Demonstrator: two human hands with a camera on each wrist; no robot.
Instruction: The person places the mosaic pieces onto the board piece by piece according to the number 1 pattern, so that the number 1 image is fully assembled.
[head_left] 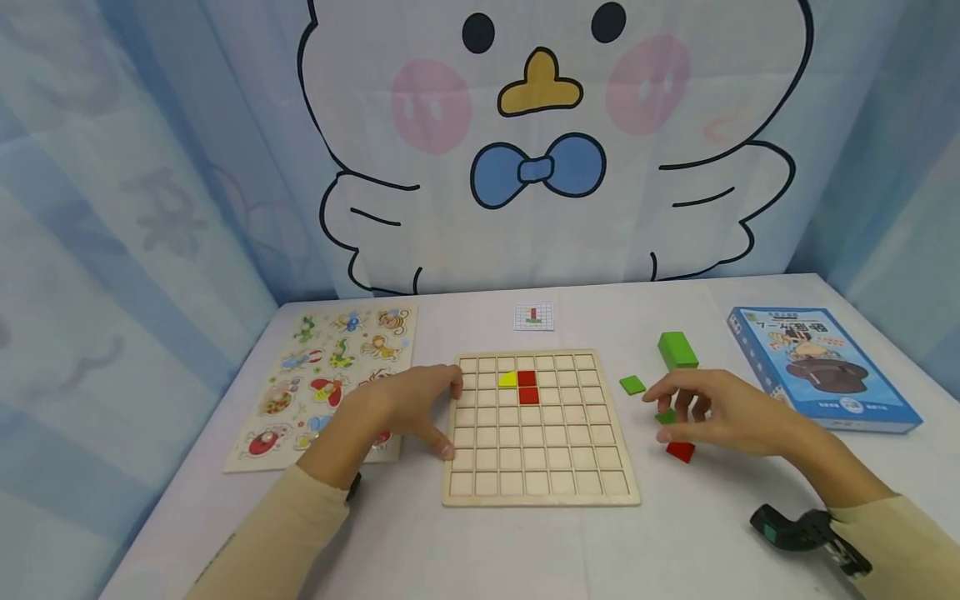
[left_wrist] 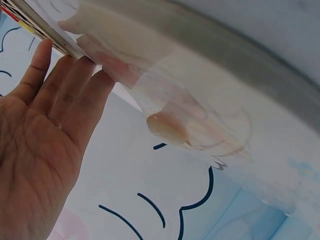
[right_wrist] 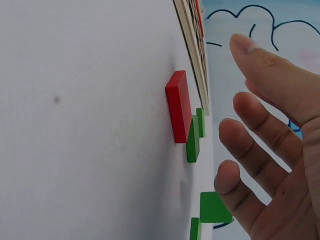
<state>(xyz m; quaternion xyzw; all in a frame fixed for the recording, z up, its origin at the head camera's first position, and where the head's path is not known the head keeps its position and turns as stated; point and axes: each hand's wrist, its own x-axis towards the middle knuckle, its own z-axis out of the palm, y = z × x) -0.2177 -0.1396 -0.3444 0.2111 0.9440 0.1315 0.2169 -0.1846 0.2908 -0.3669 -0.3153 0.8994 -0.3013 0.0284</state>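
A wooden grid board (head_left: 540,462) lies flat on the table, with two red square tiles (head_left: 528,387) and a small yellow piece (head_left: 508,380) in its upper cells. My left hand (head_left: 401,404) rests along the board's left edge; in the left wrist view its fingers reach nearly straight to that edge. Over loose tiles to the board's right hovers my right hand (head_left: 708,410), fingers loosely bent and holding nothing. Below it lie a red tile (right_wrist: 179,107) and a green tile (right_wrist: 193,140), partly hidden by the hand from the head. Another green tile (head_left: 632,385) lies nearer the board.
A green block (head_left: 678,350) stands behind the right hand. At the right is a blue box (head_left: 832,367). A small card (head_left: 534,316) printed with a grid pattern lies behind the board. On the left, a sheet of cartoon insect pictures (head_left: 315,383) lies partly under the left forearm.
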